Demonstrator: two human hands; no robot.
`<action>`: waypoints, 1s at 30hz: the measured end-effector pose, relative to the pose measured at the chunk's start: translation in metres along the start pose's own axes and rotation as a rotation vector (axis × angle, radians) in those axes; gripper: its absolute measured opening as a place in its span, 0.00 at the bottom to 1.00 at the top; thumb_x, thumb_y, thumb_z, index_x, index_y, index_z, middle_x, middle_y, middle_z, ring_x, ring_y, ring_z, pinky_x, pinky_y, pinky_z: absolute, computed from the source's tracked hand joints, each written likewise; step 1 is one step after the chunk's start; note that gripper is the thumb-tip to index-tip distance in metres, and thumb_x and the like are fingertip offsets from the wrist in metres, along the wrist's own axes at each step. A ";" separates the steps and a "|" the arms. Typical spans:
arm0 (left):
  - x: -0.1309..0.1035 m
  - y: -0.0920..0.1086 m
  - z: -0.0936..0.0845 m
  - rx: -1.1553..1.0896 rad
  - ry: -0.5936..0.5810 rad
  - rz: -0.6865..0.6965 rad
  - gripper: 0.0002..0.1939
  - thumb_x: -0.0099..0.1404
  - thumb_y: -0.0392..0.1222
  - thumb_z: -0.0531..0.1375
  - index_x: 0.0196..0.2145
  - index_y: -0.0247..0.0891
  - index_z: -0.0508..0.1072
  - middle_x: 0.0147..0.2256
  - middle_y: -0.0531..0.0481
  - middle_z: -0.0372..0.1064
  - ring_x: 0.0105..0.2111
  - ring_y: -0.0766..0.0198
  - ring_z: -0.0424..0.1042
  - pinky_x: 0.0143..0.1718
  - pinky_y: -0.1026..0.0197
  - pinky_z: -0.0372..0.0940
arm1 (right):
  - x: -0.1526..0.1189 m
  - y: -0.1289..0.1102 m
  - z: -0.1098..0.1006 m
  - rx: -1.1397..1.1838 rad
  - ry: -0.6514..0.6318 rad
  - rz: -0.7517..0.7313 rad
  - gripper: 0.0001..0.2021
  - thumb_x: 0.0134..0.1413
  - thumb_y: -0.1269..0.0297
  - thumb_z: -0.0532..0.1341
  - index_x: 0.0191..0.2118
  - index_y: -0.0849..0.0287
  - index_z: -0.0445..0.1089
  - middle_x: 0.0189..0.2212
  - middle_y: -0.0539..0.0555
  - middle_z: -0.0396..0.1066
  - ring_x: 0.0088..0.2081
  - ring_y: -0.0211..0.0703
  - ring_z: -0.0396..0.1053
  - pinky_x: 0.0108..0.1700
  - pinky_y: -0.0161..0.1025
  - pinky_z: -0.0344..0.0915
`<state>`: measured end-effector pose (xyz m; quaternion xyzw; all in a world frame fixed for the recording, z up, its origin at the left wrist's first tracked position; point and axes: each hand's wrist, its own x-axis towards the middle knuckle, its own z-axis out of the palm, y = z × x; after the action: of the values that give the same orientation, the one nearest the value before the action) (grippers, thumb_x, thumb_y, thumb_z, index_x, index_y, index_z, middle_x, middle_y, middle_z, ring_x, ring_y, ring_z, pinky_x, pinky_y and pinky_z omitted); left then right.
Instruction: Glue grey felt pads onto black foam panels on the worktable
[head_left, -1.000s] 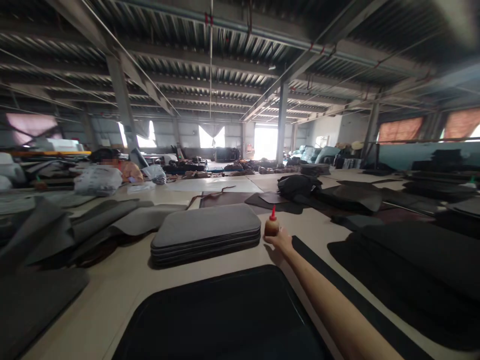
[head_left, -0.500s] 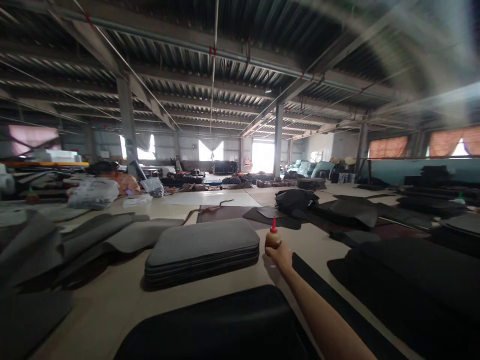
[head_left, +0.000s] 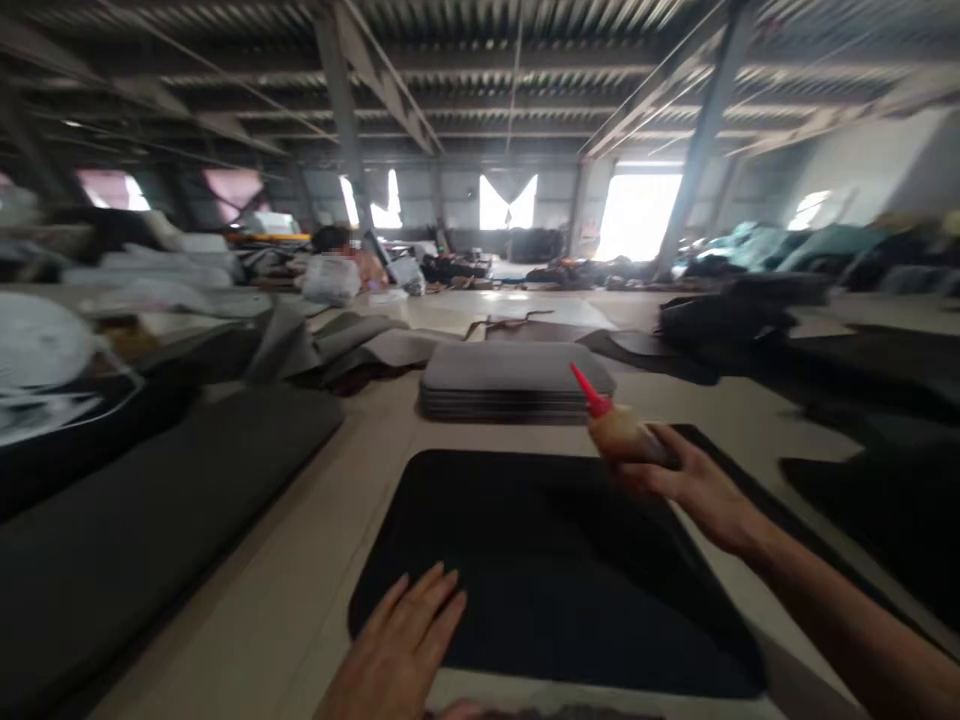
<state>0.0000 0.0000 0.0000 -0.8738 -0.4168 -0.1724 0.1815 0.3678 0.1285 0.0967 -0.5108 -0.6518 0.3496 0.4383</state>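
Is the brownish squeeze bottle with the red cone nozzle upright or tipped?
Tipped: in the right hand, the bottle slants, nozzle up and left.

Place: a big workshop, like a factory hall.
Roof [head_left: 480, 20]: bumpy metal, with bare beams [head_left: 390, 75] showing.
Posts [head_left: 342, 110]: tall and thick, going up to the beams.
Far wall [head_left: 412, 190]: windows [head_left: 493, 208] and one big bright opening [head_left: 637, 215].
Work table [head_left: 367, 470]: very wide, with a neat stack of flat grey pads [head_left: 510, 370] and loose grey sheets [head_left: 397, 348] on it.
Bottle [head_left: 619, 435]: a squeezy one with a red tip.
Person [head_left: 371, 268]: someone far back, next to a see-through bag [head_left: 330, 278].
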 end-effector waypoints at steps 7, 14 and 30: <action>0.007 0.018 -0.026 -0.222 -0.341 -0.234 0.40 0.67 0.68 0.53 0.66 0.38 0.58 0.68 0.41 0.53 0.68 0.47 0.52 0.66 0.37 0.56 | -0.018 -0.016 0.017 -0.190 -0.067 0.062 0.32 0.37 0.41 0.72 0.47 0.51 0.68 0.43 0.55 0.73 0.41 0.59 0.73 0.33 0.43 0.74; 0.004 0.017 -0.027 -0.446 -0.260 -0.305 0.38 0.68 0.64 0.56 0.67 0.38 0.57 0.65 0.41 0.58 0.68 0.47 0.52 0.69 0.35 0.48 | -0.032 -0.024 0.036 -0.179 -0.130 0.049 0.30 0.44 0.36 0.69 0.50 0.43 0.69 0.45 0.54 0.74 0.42 0.60 0.74 0.37 0.46 0.75; -0.022 -0.074 -0.020 -0.510 -0.047 -0.402 0.12 0.71 0.38 0.58 0.50 0.40 0.75 0.52 0.45 0.74 0.54 0.57 0.70 0.59 0.49 0.65 | -0.058 -0.067 0.110 -0.232 -0.411 -0.290 0.09 0.57 0.54 0.61 0.42 0.49 0.70 0.35 0.49 0.72 0.31 0.46 0.71 0.29 0.38 0.68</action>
<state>-0.0745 0.0200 0.0202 -0.7951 -0.5286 -0.2833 -0.0907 0.2469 0.0554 0.1035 -0.3774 -0.8289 0.3027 0.2810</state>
